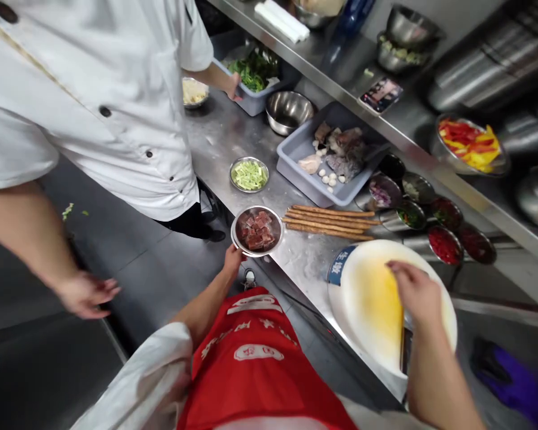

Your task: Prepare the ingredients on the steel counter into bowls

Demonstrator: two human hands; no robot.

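Observation:
My left hand grips the near rim of a steel bowl at the counter's edge. Cubes of dark red meat fill the middle of that bowl. Over a round white cutting board with a yellow stain, my right hand has its fingers drawn together; what they hold, if anything, is too small to make out. Partly under my right wrist, a knife with a dark handle lies on the board. Several long brown sticks lie between bowl and board.
A co-worker in a white jacket stands at the left, one hand on a greens bin. Chopped green pieces fill a small bowl. A grey bin holds seafood and garlic. A metal shelf overhangs the counter.

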